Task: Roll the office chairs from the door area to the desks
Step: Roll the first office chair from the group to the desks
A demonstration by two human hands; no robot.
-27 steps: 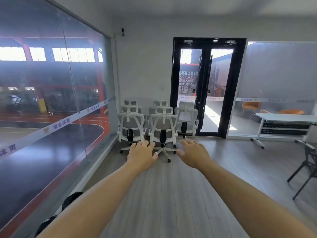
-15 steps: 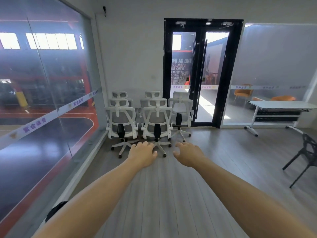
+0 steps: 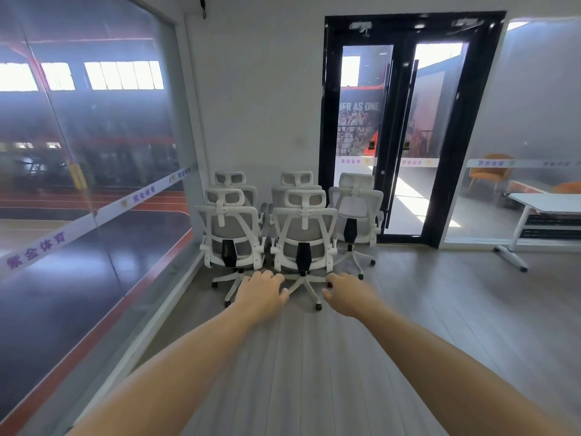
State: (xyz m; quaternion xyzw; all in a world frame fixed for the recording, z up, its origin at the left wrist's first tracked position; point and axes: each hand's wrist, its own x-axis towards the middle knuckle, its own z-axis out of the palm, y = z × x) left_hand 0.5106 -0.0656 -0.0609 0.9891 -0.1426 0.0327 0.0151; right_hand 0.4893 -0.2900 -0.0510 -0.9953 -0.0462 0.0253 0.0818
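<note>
Over the grey plank floor (image 3: 314,357) both bare arms stretch forward, the left hand (image 3: 262,291) and right hand (image 3: 349,295) palm-down, fingers loosely bent and holding nothing, while beyond them white-framed grey mesh office chairs (image 3: 303,234) stand clustered in the corner beside the black-framed glass double door (image 3: 405,133).

five white office chairs (image 3: 303,234), one white desk (image 3: 550,202), two orange armchairs (image 3: 490,171)

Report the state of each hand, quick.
Left hand: open, fingers loosely curled, holding nothing.
Right hand: open, fingers loosely curled, holding nothing.
</note>
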